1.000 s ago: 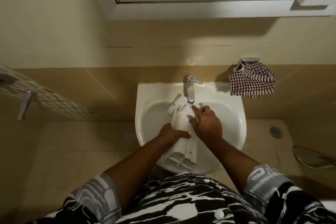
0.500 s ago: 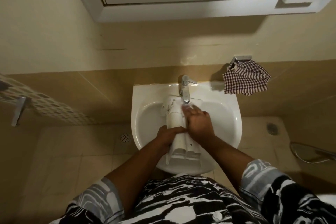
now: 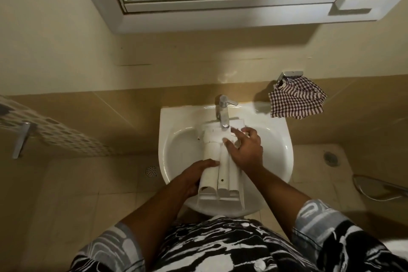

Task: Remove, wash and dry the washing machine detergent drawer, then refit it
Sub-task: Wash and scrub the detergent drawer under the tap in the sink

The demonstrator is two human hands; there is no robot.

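The white detergent drawer [image 3: 220, 170] lies lengthwise in the white basin [image 3: 176, 146], underside up, its far end under the chrome tap [image 3: 223, 112]. My left hand [image 3: 196, 176] grips the drawer's left side near its near end. My right hand [image 3: 245, 150] rests flat on the drawer's right side with the fingers spread toward the tap. I cannot tell whether water is running.
A checked red-and-white cloth [image 3: 297, 102] hangs on a wall hook right of the basin. A white-framed mirror cabinet [image 3: 220, 15] juts out overhead. A patterned towel on a rail [image 3: 55, 137] is at the left. Floor drains [image 3: 152, 171] sit on the tiles either side.
The drawer has turned from slanted to straight along the basin. My right hand slid from the far end to the drawer's right side, fingers now spread. My left hand kept its grip.
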